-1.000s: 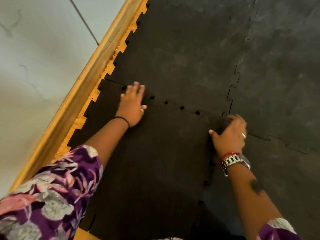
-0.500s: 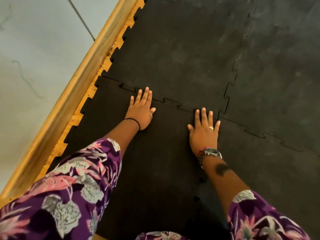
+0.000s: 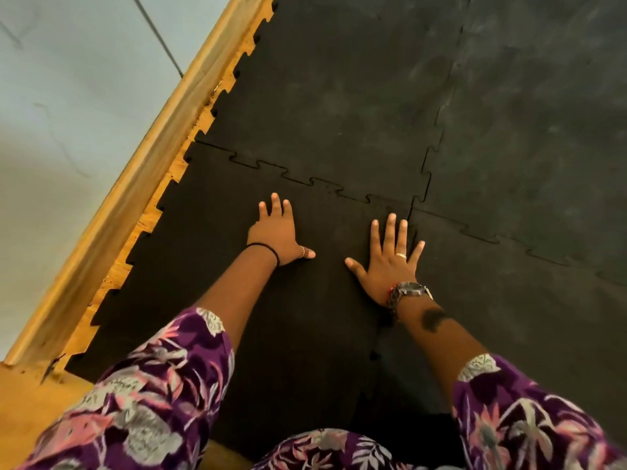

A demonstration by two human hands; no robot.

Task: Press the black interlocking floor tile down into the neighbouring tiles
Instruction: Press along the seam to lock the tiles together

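The black interlocking floor tile (image 3: 210,266) lies in front of me, its toothed far edge meshed flat with the neighbouring tile behind (image 3: 339,96). My left hand (image 3: 276,234) rests palm down on the tile, fingers spread, a little short of that far seam. My right hand (image 3: 390,256) lies flat with fingers spread near the tile's far right corner, where it meets the right neighbouring tile (image 3: 509,300). Lower down, the right seam (image 3: 375,356) still shows small dark gaps. Neither hand holds anything.
A wooden skirting strip (image 3: 135,184) runs diagonally along the tiles' left toothed edge, with bare wooden floor (image 3: 159,212) showing between the teeth. A pale wall (image 3: 68,96) rises beyond it. More dusty black tiles (image 3: 543,96) cover the floor at the back right.
A second ago my right hand gripped the raised corner and the far seam gaped. Now the seam is closed and both hands lie flat, drawn back toward me from the seam.
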